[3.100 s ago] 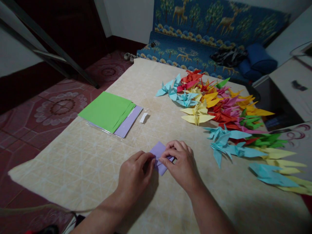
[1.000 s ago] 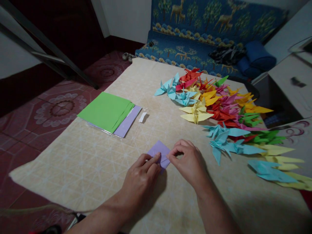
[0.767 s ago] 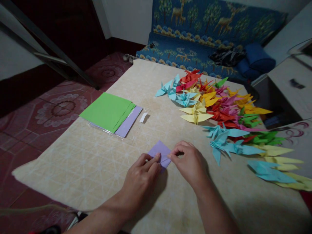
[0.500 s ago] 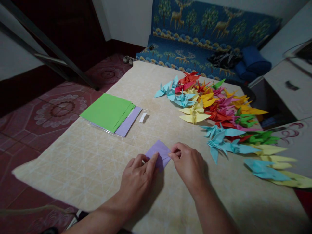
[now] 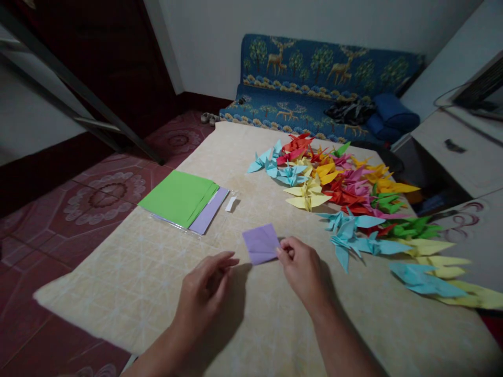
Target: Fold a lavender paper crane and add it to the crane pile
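Note:
A small folded lilac paper square (image 5: 261, 243) lies on the beige mat (image 5: 165, 272) in front of me. My right hand (image 5: 302, 269) pinches its right edge between thumb and forefinger. My left hand (image 5: 204, 293) hovers just left of the paper with its fingers loosely spread, holding nothing and not touching the paper.
A stack of green and lilac paper sheets (image 5: 183, 199) lies at the left in a clear sleeve, with a small white scrap (image 5: 231, 203) beside it. Several coloured paper cranes (image 5: 346, 193) spread over the right side. A blue patterned cushion (image 5: 310, 89) and a white cabinet (image 5: 459, 152) stand behind.
My left hand has lifted off the lilac paper and drawn back to the left. The right hand keeps its pinch and the paper has turned a little. My view has tilted upward.

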A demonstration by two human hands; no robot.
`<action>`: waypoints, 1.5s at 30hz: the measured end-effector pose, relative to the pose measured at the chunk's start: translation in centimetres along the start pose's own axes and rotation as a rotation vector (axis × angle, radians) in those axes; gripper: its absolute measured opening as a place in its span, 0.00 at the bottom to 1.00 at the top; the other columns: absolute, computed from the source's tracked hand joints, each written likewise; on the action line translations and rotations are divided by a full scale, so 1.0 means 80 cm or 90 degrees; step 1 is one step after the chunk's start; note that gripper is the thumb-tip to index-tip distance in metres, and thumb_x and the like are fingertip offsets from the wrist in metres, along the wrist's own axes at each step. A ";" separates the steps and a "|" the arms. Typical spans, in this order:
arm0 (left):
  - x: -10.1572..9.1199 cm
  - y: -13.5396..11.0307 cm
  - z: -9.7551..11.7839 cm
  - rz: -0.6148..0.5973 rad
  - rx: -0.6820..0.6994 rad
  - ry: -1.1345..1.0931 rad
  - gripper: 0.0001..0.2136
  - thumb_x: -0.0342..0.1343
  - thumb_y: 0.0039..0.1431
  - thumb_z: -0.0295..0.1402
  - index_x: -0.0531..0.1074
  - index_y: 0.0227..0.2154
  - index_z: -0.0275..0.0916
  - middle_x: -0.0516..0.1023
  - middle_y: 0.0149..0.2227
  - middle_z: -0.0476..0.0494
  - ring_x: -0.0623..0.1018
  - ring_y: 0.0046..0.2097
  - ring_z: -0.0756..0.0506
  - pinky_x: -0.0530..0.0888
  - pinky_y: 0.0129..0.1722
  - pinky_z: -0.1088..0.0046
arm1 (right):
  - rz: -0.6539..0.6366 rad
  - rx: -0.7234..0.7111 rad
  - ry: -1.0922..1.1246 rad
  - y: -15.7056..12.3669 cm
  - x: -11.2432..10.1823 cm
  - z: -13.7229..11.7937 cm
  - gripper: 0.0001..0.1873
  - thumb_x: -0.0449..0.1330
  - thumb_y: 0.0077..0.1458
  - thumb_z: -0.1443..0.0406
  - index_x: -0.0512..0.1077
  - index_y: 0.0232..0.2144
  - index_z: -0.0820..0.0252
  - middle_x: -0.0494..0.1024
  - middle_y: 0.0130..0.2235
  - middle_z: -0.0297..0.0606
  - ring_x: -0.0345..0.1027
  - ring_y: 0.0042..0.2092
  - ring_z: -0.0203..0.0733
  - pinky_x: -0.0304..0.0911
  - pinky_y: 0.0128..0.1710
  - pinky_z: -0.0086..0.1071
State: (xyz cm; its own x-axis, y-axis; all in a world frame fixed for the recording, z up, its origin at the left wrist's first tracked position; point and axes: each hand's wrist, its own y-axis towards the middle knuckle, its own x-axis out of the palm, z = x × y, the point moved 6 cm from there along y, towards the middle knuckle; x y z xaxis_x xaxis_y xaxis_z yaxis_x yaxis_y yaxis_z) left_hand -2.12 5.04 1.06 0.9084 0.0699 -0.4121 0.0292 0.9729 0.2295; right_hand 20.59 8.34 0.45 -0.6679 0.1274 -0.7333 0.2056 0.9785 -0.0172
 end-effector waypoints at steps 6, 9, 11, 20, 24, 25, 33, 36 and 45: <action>0.038 0.044 -0.011 -0.026 -0.266 -0.307 0.20 0.65 0.50 0.38 0.74 0.45 0.35 0.79 0.44 0.35 0.79 0.36 0.45 0.75 0.32 0.71 | 0.106 0.080 0.518 0.011 0.012 0.022 0.13 0.64 0.48 0.55 0.70 0.28 0.59 0.74 0.21 0.31 0.68 0.23 0.37 0.60 0.24 0.27; 0.088 0.066 0.005 -0.139 -0.285 -0.437 0.19 0.65 0.51 0.40 0.77 0.44 0.33 0.81 0.40 0.35 0.78 0.35 0.45 0.73 0.32 0.73 | 0.116 0.109 0.598 0.004 0.023 0.017 0.16 0.67 0.46 0.55 0.70 0.28 0.60 0.77 0.24 0.34 0.70 0.24 0.37 0.65 0.26 0.28; 0.105 0.078 0.010 -0.119 -0.277 -0.457 0.14 0.67 0.49 0.39 0.79 0.31 0.31 0.80 0.29 0.40 0.74 0.29 0.50 0.69 0.30 0.76 | 0.109 0.119 0.619 0.000 0.030 0.013 0.16 0.68 0.45 0.54 0.69 0.27 0.59 0.77 0.23 0.34 0.71 0.24 0.38 0.67 0.26 0.28; 0.123 0.091 0.002 -0.124 -0.314 -0.456 0.16 0.70 0.41 0.41 0.76 0.20 0.31 0.73 0.18 0.48 0.66 0.20 0.54 0.60 0.22 0.78 | 0.017 0.125 0.614 0.001 0.034 0.012 0.20 0.66 0.47 0.51 0.70 0.33 0.60 0.71 0.23 0.29 0.63 0.21 0.33 0.59 0.16 0.23; 0.127 0.090 0.007 -0.195 -0.295 -0.470 0.15 0.71 0.41 0.40 0.77 0.23 0.31 0.77 0.22 0.45 0.71 0.24 0.51 0.65 0.25 0.77 | 0.018 0.099 0.591 0.006 0.027 0.019 0.16 0.64 0.51 0.53 0.69 0.30 0.60 0.68 0.22 0.27 0.58 0.20 0.30 0.54 0.17 0.21; 0.126 0.090 0.006 -0.186 -0.296 -0.467 0.15 0.71 0.41 0.40 0.77 0.23 0.31 0.77 0.22 0.45 0.71 0.23 0.51 0.65 0.25 0.77 | 0.006 0.098 0.594 0.007 0.028 0.020 0.16 0.64 0.52 0.53 0.69 0.30 0.60 0.68 0.22 0.27 0.57 0.20 0.30 0.54 0.17 0.21; 0.118 0.088 0.000 -0.094 -0.304 -0.440 0.16 0.69 0.45 0.39 0.70 0.20 0.34 0.68 0.18 0.53 0.65 0.20 0.54 0.59 0.21 0.78 | -0.043 0.089 0.591 0.005 0.029 0.008 0.15 0.65 0.48 0.56 0.69 0.29 0.61 0.67 0.20 0.25 0.55 0.19 0.29 0.52 0.17 0.21; 0.117 0.088 -0.002 -0.068 -0.298 -0.423 0.16 0.67 0.46 0.40 0.69 0.19 0.35 0.66 0.17 0.53 0.64 0.20 0.54 0.58 0.20 0.78 | -0.035 0.103 0.564 0.005 0.028 0.007 0.15 0.66 0.46 0.56 0.70 0.29 0.61 0.68 0.20 0.26 0.56 0.19 0.30 0.54 0.16 0.22; 0.122 0.086 -0.006 -0.059 -0.278 -0.374 0.19 0.65 0.49 0.46 0.67 0.19 0.36 0.66 0.17 0.53 0.62 0.20 0.54 0.57 0.20 0.78 | -0.064 0.079 0.524 0.006 0.029 0.002 0.13 0.65 0.44 0.58 0.73 0.29 0.62 0.70 0.21 0.29 0.58 0.19 0.31 0.57 0.16 0.24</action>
State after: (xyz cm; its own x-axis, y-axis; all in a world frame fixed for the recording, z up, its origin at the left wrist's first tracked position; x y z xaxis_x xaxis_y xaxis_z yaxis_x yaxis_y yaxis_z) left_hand 6.74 12.55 -1.77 0.9875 -0.0277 0.1549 0.0597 0.9767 -0.2060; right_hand 19.24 9.10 -1.33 -0.9861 0.1658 0.0046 0.1628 0.9726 -0.1660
